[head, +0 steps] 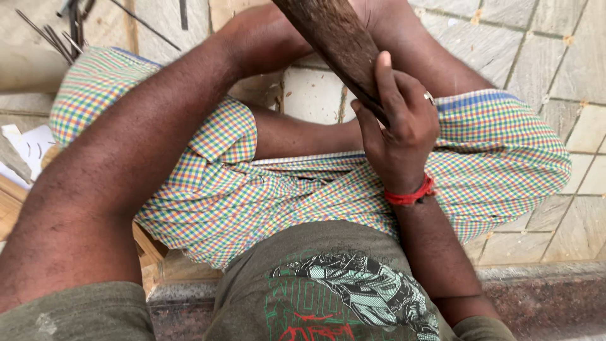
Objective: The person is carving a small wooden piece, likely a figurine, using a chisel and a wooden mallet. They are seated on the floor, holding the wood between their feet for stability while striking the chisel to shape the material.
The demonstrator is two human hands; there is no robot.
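Right hand (401, 129) is clamped around the dark wooden piece (338, 44), which slants up and away from its fingers; left hand's grip is hidden.

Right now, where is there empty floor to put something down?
The stone tiles at upper right, past the right knee, are bare. One pale tile shows between the legs, though it is hemmed in. Upper left is crowded with thin metal rods, and paper and wood lie at the left edge. The right hand grips a dark wooden piece.
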